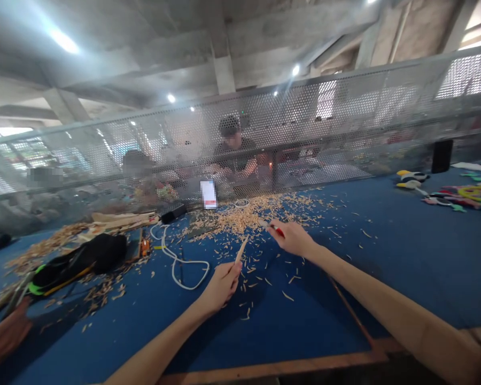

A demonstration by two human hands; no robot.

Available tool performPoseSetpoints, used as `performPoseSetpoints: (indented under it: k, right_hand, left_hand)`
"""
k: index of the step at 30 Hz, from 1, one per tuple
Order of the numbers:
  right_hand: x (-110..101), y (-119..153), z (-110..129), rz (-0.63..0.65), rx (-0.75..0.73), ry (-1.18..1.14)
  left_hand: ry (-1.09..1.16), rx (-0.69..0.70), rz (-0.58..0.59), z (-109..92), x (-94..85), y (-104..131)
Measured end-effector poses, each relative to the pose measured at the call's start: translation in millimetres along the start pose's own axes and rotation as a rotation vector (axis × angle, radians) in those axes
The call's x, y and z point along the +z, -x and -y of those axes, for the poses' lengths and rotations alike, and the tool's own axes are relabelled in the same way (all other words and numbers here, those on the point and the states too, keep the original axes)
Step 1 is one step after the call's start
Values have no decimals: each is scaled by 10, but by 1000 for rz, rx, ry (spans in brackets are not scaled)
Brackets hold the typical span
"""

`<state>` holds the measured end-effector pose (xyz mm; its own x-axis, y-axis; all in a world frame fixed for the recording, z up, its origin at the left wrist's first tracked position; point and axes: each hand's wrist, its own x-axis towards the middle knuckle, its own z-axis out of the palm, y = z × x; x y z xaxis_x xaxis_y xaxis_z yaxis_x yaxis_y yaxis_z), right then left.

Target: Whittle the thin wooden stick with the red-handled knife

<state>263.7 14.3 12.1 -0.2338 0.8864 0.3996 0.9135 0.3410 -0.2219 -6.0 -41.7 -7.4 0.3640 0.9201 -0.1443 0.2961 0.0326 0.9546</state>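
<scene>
My left hand (223, 286) is closed round the lower end of a pale wooden stick (241, 250), which points up and away from me. To its right, my right hand (294, 238) grips a knife with a red handle (279, 231). The knife's short blade points left, over the shavings and apart from the stick. Curled wood shavings (248, 215) lie heaped beyond both hands, and loose ones are scattered nearer to me on the blue tabletop (296, 326).
A phone (209, 194) stands lit before a perforated metal screen (288, 139). A white cable (190, 262) loops left of my hands. Further left are a black bag (92, 259), wood strips (120, 222) and another person's hand (14, 326). Colourful items (460, 195) lie far right.
</scene>
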Motion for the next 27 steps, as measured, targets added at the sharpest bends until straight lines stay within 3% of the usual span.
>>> performPoseSetpoints:
  k: [4,7,13,22,27]
  right_hand:
    - [8,147,530,103,-243,-52]
    - [20,218,733,172,-296,-60]
    - [21,246,725,207,-322,-116]
    - [45,146,536,168,-452,12]
    - [96,131,567,160,-465,29]
  left_hand:
    - [33,-28,28,-29,7,-30]
    - [-4,-29,32,-93,28,11]
    - [-25,0,28,-147,45,58]
    - [-36,-71,88,-21,-29,33]
    - [-14,-90,51,-21,-9,11]
